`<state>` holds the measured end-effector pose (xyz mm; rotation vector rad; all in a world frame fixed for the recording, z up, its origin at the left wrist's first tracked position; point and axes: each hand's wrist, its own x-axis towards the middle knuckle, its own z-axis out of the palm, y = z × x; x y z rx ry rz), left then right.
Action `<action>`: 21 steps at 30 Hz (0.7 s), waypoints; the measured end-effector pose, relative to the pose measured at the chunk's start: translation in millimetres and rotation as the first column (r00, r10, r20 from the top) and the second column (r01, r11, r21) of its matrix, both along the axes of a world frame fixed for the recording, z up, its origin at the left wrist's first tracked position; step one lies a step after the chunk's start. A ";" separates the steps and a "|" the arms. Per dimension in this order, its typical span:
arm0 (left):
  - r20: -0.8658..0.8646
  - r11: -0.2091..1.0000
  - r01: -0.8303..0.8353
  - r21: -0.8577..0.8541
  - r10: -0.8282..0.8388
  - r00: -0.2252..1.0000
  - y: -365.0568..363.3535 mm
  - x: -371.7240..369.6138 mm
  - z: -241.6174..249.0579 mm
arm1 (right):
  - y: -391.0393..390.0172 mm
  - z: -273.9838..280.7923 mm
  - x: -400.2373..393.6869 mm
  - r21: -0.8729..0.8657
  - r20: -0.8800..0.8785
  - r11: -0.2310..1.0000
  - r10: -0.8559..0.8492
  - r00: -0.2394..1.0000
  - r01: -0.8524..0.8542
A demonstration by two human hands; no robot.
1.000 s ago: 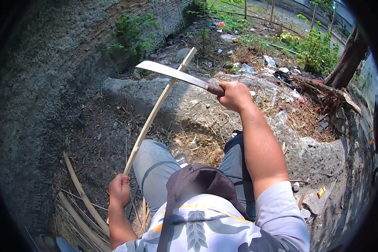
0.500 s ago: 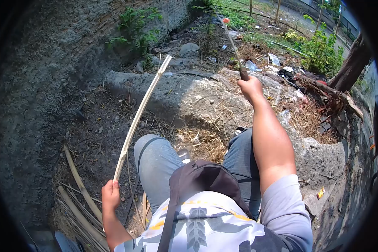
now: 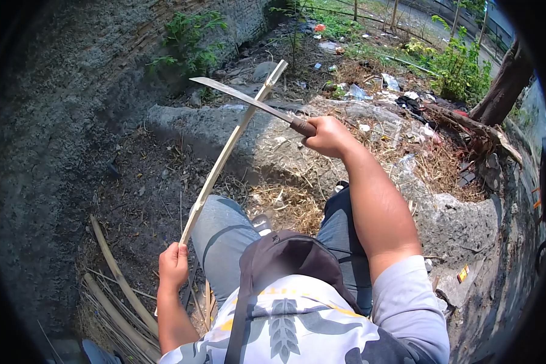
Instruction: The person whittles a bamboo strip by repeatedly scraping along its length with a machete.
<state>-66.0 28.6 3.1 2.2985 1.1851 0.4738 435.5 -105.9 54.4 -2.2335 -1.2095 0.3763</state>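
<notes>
My left hand (image 3: pixel 173 267) is closed round the lower end of a long, pale wooden stick (image 3: pixel 219 162), which slants up and away to the right. In my right hand (image 3: pixel 329 137) is a machete (image 3: pixel 239 95), gripped by its brown handle with the long blade pointing left. The blade crosses over the stick near its upper end in this view. Below the stick is my left knee, in blue jeans (image 3: pixel 221 227).
Several bent stalks and thin strips (image 3: pixel 118 285) lie on the ground at my left, near a rough wall (image 3: pixel 48 182). A concrete ledge (image 3: pixel 224 124) runs across ahead, with litter and dry grass (image 3: pixel 449 151) on the right. A tree trunk (image 3: pixel 505 85) leans at the far right.
The machete has swung down and left, from pointing away to lying across the stick. My left hand and the stick have shifted right, and the stick leans further over.
</notes>
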 end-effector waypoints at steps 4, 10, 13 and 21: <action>0.020 0.999 -0.007 -0.033 0.008 1.000 -1.8 0.4 1.1 | -0.7 10.2 -10.1 -0.087 0.320 0.994 0.094 0.943 -0.070; 0.051 0.986 0.076 -0.151 -0.069 0.996 2.3 -11.2 12.2 | -2.5 -2.1 11.6 -0.086 0.388 0.996 0.012 0.922 0.023; 0.035 0.986 0.057 -0.160 -0.052 0.998 2.9 -12.0 5.8 | -2.9 2.3 3.4 -0.083 0.474 0.997 0.041 0.880 -0.002; 0.044 0.986 0.044 -0.164 -0.037 0.998 -2.6 2.3 -2.2 | 9.7 -3.3 -16.3 -0.064 0.523 0.972 0.227 0.822 -0.228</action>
